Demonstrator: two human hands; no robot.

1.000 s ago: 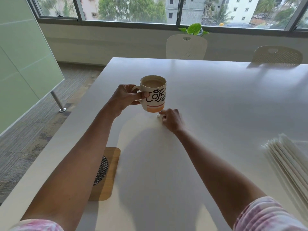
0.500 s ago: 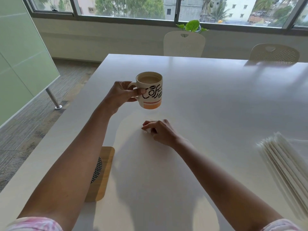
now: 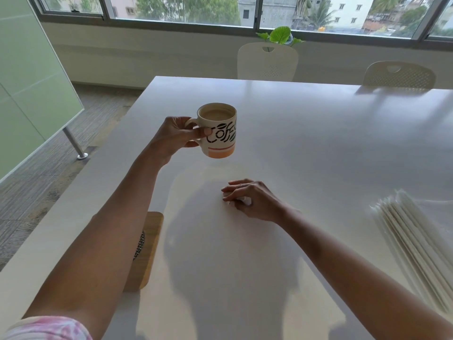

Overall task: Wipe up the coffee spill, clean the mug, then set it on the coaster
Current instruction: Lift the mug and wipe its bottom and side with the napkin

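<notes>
- Your left hand (image 3: pixel 176 134) grips the mug (image 3: pixel 220 133) by its handle and holds it upright, clear of the table (image 3: pixel 318 143).
- Nearer you than the mug, your right hand (image 3: pixel 250 200) curls over a small white tissue (image 3: pixel 241 199) on the table.
- The coaster (image 3: pixel 149 241) lies down-left of the mug, partly under your forearm.
- A napkin stack (image 3: pixel 411 241) sits far right of the mug.

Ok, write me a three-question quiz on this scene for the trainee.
1. True or false: the mug rests on the coaster.
2. The left hand grips the mug by its: A) rim B) handle C) base.
3. Fill in: the right hand holds a small white wad against the ____.
Key: 1 false; 2 B; 3 table.
</notes>
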